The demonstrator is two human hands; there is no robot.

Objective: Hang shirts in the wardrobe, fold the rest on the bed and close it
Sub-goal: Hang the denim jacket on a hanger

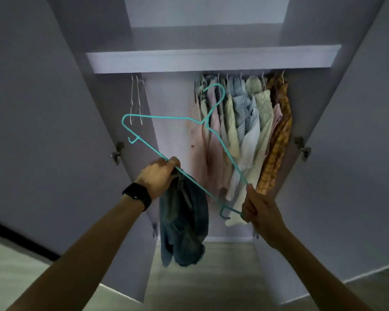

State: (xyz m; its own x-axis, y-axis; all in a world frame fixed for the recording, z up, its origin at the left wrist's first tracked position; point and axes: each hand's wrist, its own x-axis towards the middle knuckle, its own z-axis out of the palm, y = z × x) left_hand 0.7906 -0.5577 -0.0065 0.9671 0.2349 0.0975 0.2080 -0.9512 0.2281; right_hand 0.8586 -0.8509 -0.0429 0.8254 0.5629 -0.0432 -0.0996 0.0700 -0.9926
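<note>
Shirt (pixel 184 221) hangs dark and bunched under our left hand (pixel 160 176), which grips it together with the long bar of the teal hanger (pixel 160 116). Our right hand (pixel 256 205) clasps the hanger's lower corner. That bar slants between both hands, hook aimed up at the hung clothes (pixel 245 122).
</note>
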